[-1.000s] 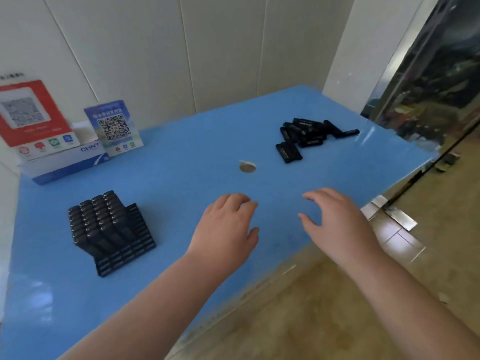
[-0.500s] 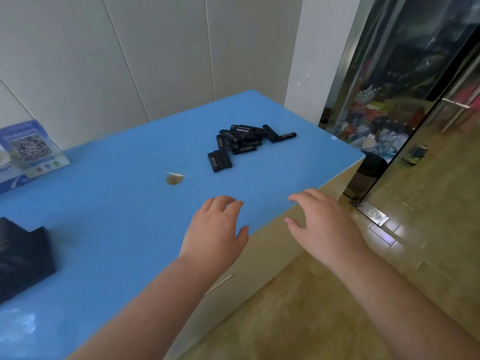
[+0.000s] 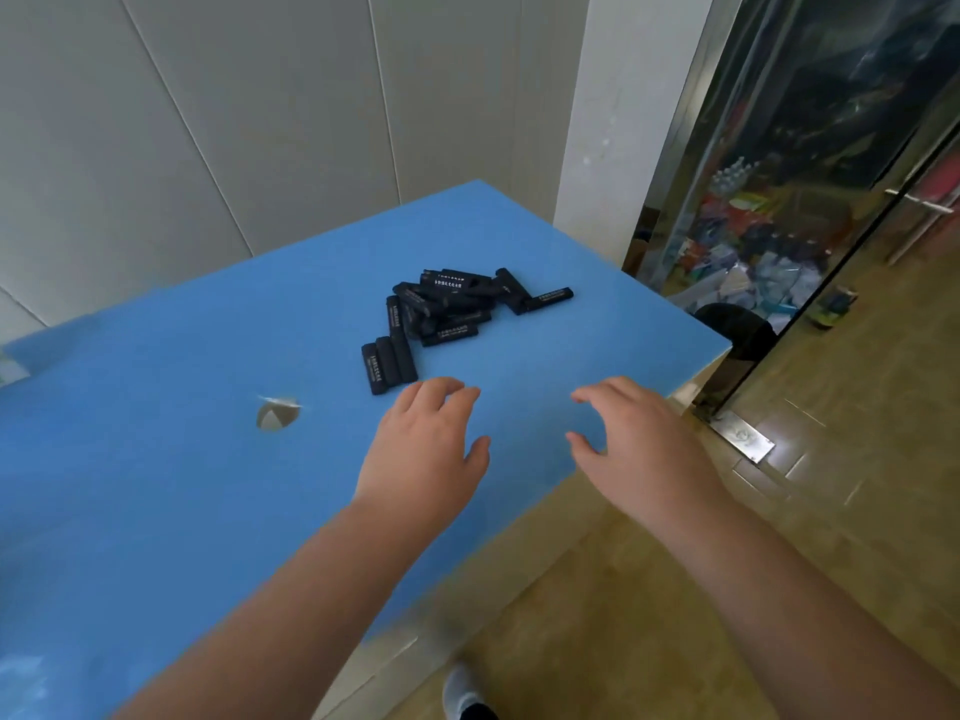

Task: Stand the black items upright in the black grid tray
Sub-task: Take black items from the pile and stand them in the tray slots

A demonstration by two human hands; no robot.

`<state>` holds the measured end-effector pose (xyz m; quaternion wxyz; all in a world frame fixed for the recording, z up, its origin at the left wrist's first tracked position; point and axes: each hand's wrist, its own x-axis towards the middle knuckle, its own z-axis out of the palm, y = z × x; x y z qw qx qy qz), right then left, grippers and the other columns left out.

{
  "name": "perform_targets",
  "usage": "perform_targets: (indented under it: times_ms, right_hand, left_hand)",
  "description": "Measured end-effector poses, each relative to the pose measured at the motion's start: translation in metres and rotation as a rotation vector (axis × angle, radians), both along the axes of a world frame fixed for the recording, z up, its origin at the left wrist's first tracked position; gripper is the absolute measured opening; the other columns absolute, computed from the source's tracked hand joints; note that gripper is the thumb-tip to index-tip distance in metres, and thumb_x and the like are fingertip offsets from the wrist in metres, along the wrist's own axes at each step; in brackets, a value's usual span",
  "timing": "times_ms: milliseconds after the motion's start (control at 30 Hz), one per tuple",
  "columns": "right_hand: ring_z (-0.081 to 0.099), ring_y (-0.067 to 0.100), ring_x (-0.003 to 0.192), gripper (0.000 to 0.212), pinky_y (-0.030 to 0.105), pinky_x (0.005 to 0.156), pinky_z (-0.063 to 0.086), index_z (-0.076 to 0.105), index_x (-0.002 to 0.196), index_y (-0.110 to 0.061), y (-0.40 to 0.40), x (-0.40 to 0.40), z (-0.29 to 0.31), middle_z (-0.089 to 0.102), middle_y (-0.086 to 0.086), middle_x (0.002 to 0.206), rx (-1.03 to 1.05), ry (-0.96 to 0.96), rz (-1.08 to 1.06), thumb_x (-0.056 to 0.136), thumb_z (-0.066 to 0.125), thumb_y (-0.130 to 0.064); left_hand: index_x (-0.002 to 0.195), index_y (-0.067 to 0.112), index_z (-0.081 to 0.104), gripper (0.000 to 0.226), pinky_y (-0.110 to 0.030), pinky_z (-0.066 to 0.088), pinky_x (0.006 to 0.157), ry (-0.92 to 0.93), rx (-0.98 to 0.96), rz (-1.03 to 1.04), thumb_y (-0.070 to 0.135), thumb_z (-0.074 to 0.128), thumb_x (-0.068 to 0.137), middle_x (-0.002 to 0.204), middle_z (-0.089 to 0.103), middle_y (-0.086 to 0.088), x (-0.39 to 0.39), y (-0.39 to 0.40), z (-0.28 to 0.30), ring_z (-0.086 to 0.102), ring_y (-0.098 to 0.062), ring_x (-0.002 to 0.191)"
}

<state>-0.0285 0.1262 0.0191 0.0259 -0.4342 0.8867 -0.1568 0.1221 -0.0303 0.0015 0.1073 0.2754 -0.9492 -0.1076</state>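
Both hands hover empty, fingers loosely spread: the left hand just short of the pile of black sticks, the right hand beside it over the blue table edge. A dozen or so sticks lie loose, nothing picked up. The tray, at the far left a second ago, has slid out of view as the pile draws nearer.

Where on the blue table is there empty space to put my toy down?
Bare blue stretches left of the round hole and along the near edge under the left hand. Another free patch lies between the right hand and the table's right corner. It is crowded at the pile of black items.
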Motion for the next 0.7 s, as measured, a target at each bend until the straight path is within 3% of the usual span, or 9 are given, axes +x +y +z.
perform_targets:
  times_ms: [167,433,600,700]
  right_hand:
    - [0.050,0.012,0.121,0.041,0.023,0.091,0.042,0.054,0.136,-0.027,-0.035,-0.040,0.000,0.054,-0.011,0.130,-0.006,0.007,-0.002,0.096,0.058,-0.038]
    - [0.049,0.012,0.123,0.040,0.029,0.097,0.046,0.056,0.134,-0.026,-0.082,-0.087,-0.011,0.054,-0.011,0.129,0.010,-0.064,0.069,0.096,0.058,-0.037]
    - [0.052,0.016,0.118,0.036,0.030,0.093,0.046,0.060,0.129,-0.024,-0.105,-0.124,-0.013,0.057,-0.009,0.122,-0.008,-0.071,0.167,0.094,0.061,-0.036]
    - [0.053,0.016,0.117,0.035,0.031,0.093,0.048,0.061,0.127,-0.025,-0.113,-0.147,-0.016,0.057,-0.010,0.122,-0.021,-0.095,0.215,0.093,0.061,-0.035]
  left_hand:
    - [0.146,0.017,0.041,0.052,-0.030,0.026,0.114,-0.055,0.007,-0.048,0.037,0.049,0.099,0.146,0.041,0.003,-0.050,-0.039,-0.005,0.034,-0.021,0.136]
    - [0.138,0.013,0.045,0.040,-0.035,0.037,0.108,-0.145,0.075,0.054,0.028,0.044,0.101,0.141,0.045,0.000,-0.104,-0.082,-0.017,0.040,-0.024,0.128]
    - [0.117,0.016,0.051,0.022,-0.033,0.044,0.091,-0.346,-0.008,0.117,0.024,0.051,0.097,0.126,0.049,-0.003,-0.127,-0.092,-0.019,0.047,-0.024,0.109]
    - [0.114,0.018,0.049,0.026,-0.032,0.044,0.087,-0.423,-0.043,0.149,0.012,0.052,0.089,0.120,0.048,-0.003,-0.136,-0.089,-0.017,0.047,-0.023,0.105]
